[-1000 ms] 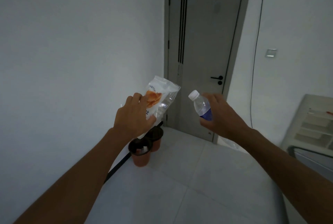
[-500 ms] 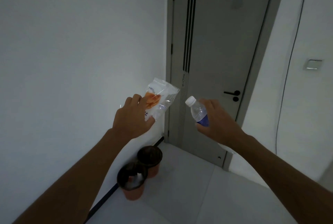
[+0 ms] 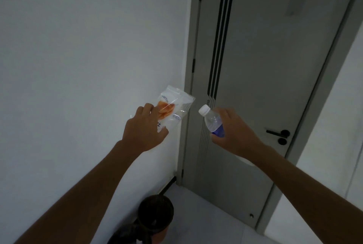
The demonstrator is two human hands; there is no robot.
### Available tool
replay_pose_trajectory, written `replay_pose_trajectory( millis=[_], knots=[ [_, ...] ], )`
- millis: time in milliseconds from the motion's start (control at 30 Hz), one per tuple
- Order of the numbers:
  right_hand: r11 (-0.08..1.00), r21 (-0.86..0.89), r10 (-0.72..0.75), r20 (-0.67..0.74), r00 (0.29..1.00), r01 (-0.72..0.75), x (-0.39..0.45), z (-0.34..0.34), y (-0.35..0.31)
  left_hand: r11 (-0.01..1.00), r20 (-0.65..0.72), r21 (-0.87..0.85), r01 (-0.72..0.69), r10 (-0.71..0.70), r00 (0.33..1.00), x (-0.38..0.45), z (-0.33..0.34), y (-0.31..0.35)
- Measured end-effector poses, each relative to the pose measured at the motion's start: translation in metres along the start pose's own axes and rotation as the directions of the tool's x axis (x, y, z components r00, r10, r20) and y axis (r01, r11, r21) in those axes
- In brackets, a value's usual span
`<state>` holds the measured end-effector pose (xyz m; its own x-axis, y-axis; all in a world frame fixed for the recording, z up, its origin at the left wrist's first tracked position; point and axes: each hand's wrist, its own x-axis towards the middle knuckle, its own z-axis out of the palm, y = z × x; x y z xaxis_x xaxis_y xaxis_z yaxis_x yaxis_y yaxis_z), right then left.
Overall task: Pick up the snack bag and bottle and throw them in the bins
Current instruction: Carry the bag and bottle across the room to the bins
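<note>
Left hand [image 3: 144,129]: closed on the lower part of the snack bag [image 3: 172,109], fingers wrapped over its near face, thumb beneath. The bag stands up and away from the hand, its long axis tilted toward the upper right, top seam free in the air. Right hand [image 3: 233,133]: closed round the lower half of the bottle [image 3: 212,121]; the white cap points up and to the left, toward the bag, and the blue label shows just at the fingers. Neither hand has spare opening; both grips look full.

Both items are held out at about equal height, near each other but apart, in front of the wall and the grey door [image 3: 265,77].

The bins [image 3: 157,214] stand on the floor in the corner, directly below and nearer to the person than the hands. Two dark-rimmed orange pots are visible, touching, the nearer one cut off by the lower frame edge. The left forearm passes closest to them; the bag lies almost over the farther bin, while the bottle hangs to its right.

Judgement: the coming move is a lowering and drawing back of both hands, the right also shifting left, before release. Which bin takes which item cannot be told.
</note>
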<state>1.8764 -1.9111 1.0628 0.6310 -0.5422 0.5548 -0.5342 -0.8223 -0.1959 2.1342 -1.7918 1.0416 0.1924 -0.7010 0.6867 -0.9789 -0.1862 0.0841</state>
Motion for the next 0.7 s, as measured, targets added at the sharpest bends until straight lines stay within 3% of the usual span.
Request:
replay_pose_trajectory(
  millis=[200,400,700],
  knots=[
    [0.995,0.09,-0.042,0.026,0.999,0.04,0.096,0.062,0.035,0.996,-0.019,0.066,0.063,-0.062,0.998,0.055,0.047,-0.046],
    [0.967,0.197,-0.174,0.038,0.984,0.163,0.2,0.128,0.065,0.965,-0.033,0.189,0.182,-0.179,0.983,0.099,0.086,-0.086],
    [0.795,0.423,-0.503,0.058,0.862,0.436,0.342,0.227,0.107,0.777,-0.116,0.42,0.468,-0.465,0.877,0.136,0.139,-0.107]
  ],
)
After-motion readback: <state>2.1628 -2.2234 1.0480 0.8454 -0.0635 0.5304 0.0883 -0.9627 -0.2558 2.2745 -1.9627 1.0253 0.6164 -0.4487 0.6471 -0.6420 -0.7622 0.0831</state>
